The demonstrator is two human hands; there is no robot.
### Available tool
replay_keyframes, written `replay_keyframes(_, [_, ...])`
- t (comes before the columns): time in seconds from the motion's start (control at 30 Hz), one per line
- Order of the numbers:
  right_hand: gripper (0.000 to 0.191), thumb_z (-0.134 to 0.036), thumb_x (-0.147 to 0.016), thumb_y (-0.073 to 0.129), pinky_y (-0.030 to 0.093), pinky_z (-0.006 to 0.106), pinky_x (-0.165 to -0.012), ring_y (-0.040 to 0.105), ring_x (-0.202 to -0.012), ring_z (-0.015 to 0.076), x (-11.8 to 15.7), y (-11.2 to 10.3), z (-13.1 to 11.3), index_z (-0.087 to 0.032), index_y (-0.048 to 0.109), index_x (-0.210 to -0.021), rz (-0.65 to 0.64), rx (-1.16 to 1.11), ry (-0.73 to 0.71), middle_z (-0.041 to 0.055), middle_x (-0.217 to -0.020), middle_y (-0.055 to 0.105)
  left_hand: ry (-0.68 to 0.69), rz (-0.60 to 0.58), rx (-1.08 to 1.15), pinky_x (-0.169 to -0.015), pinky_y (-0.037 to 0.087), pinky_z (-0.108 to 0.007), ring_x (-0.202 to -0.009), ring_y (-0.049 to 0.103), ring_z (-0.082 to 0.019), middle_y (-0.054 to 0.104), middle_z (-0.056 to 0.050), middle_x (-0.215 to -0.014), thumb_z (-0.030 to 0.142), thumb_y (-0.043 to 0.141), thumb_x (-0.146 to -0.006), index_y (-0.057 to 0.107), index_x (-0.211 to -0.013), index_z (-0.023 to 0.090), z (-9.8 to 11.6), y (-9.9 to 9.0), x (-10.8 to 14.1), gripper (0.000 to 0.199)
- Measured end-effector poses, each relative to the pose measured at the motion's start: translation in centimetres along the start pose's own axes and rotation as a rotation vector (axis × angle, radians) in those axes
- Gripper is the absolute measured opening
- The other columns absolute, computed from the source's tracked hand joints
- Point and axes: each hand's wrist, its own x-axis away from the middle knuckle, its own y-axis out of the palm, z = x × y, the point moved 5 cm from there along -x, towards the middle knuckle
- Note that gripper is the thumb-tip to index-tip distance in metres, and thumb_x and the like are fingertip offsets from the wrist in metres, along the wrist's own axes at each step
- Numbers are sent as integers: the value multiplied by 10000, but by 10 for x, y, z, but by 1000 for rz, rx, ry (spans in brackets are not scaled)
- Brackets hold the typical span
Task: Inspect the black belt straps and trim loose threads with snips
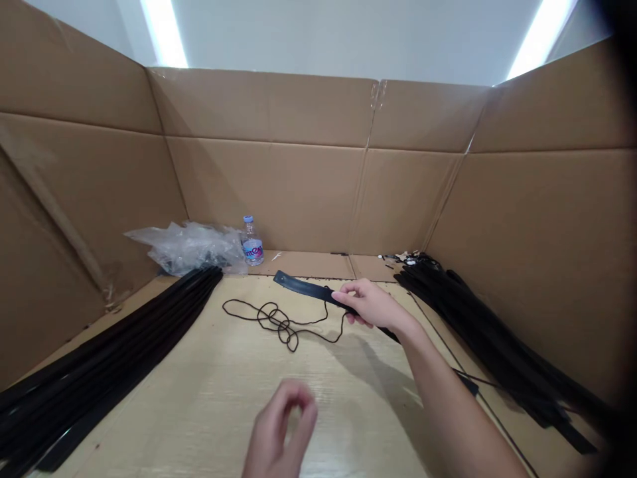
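Cardboard panels (pixel 263 192) stand in a folded screen around the pale wood-grain worktop (pixel 199 405), with a taped seam (pixel 374 99) straight beyond the fingers (pixel 351 297). Above the panels is a smooth pale grey wall (pixel 323 40). Two bright ceiling strip lights (pixel 164 33) show, one up-left of the fingers, the other up-right.
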Motion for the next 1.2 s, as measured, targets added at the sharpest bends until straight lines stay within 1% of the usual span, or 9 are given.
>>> replay_keyframes(0.13, [392, -512, -874, 469, 281, 163, -317, 365, -341, 56, -10, 3, -20, -150, 566, -758, -3, -81, -82, 1, -532, 568, 167, -80, -2, -911, 415, -278, -1040, 533, -181, 601, -66, -1096, 381, 608, -812, 563, -1039, 187, 5, 44, -76, 302])
replay_keyframes(0.23, [391, -502, -876, 465, 289, 167, -305, 439, -351, 76, -17, -4, -17, -158, 530, -702, 14, -96, -103, 12, -533, 590, 263, -380, 9, -758, 438, -234, -786, 573, -137, 632, -38, -831, 395, 418, -908, 600, -890, 149, 1, 72, -117, 306])
replay_keyframes(0.33, [348, -484, -882, 460, 310, 168, -301, 528, -408, 105, -23, -22, -1, -167, 548, -770, 89, -29, -20, 43, -628, 666, 395, -660, -264, -661, 412, -214, -629, 529, -110, 609, -22, -691, 336, 348, -931, 646, -868, 152, -10, 78, -123, 355])
replay_keyframes(0.47, [350, -455, -891, 456, 318, 172, -323, 586, -470, 127, -24, -51, 12, -163, 573, -738, 255, 170, -4, 56, -637, 681, 628, -960, -759, -863, 415, -314, -924, 563, -217, 648, -90, -890, 370, 660, -757, 693, -875, 181, -19, 68, -116, 226])
replay_keyframes(0.53, [380, -454, -903, 450, 339, 175, -370, 578, -469, 116, -25, -56, 8, -162, 570, -692, 278, 238, -94, 44, -606, 671, 543, -1007, -781, -880, 423, -341, -1017, 541, -264, 622, -99, -1057, 455, 783, -598, 679, -983, 199, -15, 61, -128, 473])
replay_keyframes(0.7, [398, -456, -915, 455, 361, 179, -438, 535, -450, 93, -27, -48, -7, -158, 581, -684, 175, 227, -262, 21, -566, 644, 238, -574, -431, -744, 450, -278, -766, 555, -173, 629, -32, -823, 482, 681, -701, 653, -918, 147, 23, 42, -190, 399])
replay_keyframes(0.9, [408, -494, -924, 427, 333, 175, -403, 475, -422, 80, -33, -41, -6, -156, 613, -789, 70, 45, -306, 19, -620, 650, 230, -504, 237, -784, 435, -251, -807, 552, -142, 633, -31, -854, 405, 697, -705, 643, -892, 155, 40, 49, -204, 318])
replay_keyframes(1.07, [450, -476, -927, 447, 304, 195, -471, 453, -478, 82, -34, -49, -3, -151, 634, -677, 222, 156, -407, 7, -566, 589, 198, -326, 170, -497, 220, -194, -498, 296, -58, 453, 39, -544, 482, 604, -759, 607, -673, 123, 24, 36, -208, 369])
replay_keyframes(1.2, [421, -442, -928, 467, 279, 211, -497, 422, -475, 82, -37, -47, -4, -160, 645, -671, 349, 279, -485, -10, -540, 562, 351, -266, -118, -544, 286, -203, -569, 407, -93, 510, 11, -575, 427, 477, -864, 623, -683, 135, 24, 33, -201, 373])
